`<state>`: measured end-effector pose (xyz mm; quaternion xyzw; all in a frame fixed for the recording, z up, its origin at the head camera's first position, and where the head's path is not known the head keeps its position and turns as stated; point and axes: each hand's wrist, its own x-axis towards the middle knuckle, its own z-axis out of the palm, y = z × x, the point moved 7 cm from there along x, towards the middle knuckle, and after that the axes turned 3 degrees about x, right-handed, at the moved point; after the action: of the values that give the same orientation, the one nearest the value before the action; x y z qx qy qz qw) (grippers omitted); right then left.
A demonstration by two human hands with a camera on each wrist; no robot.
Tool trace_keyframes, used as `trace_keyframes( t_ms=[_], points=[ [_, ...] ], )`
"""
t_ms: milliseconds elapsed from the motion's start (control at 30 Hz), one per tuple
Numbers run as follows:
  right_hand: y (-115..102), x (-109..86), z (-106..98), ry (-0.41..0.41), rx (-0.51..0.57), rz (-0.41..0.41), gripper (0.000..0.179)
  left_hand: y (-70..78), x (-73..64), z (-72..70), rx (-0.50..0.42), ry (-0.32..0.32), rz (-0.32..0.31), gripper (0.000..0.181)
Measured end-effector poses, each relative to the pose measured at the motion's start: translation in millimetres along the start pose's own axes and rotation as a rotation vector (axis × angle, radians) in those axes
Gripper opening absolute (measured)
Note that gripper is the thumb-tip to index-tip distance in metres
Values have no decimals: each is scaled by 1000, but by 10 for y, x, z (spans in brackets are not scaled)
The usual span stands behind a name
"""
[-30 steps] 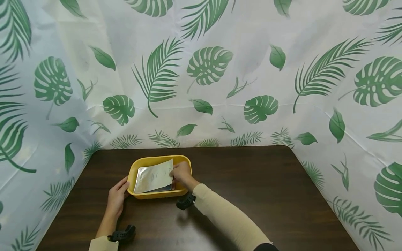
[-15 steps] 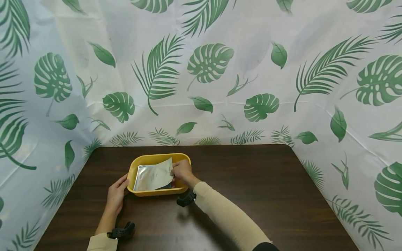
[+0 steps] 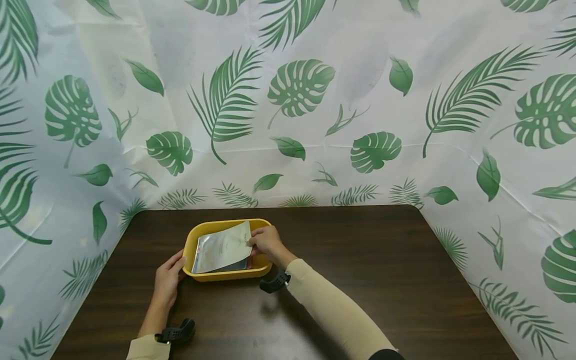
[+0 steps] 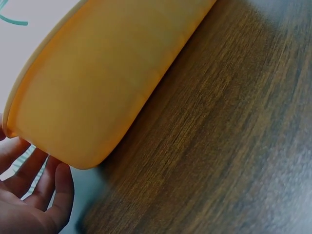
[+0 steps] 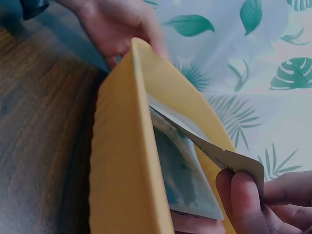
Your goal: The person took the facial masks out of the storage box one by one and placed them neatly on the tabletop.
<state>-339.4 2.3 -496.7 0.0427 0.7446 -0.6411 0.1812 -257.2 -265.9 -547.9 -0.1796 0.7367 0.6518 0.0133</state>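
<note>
A yellow oval plastic bin stands on the table, its outer wall filling much of the left wrist view. My left hand holds it by the rim at the left end, thumb over the edge and fingers outside. Inside lies a pale flat packet with a silvery left part. My right hand pinches this packet by its right edge and keeps that side raised. Below it, in the right wrist view, another clear-and-dark packet and a pinkish one lie in the bin, partly hidden.
The dark wood-grain table extends right of the bin and in front of it. A white cloth with green leaf prints hangs behind and at both sides. Black wrist cameras sit on both forearms.
My right hand has drawn back slightly to the right and up, lifting the packet's right edge. Its bend has flattened out. The left hand keeps its place on the bin.
</note>
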Motion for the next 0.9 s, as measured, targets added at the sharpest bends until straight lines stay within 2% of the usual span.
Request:
trace_keyframes(
  t_ms=[367,667,900],
  points=[
    [-101,39,-154,-24,56,-8,26,-23,-10,-2,-11,7,-17,56],
    [-169,52,-439,-17,84,-18,26,-22,17,10,-30,30,-3,57],
    [-161,73,-701,8,130,-10,24,-12,17,-29,-24,88,25,53]
  ],
)
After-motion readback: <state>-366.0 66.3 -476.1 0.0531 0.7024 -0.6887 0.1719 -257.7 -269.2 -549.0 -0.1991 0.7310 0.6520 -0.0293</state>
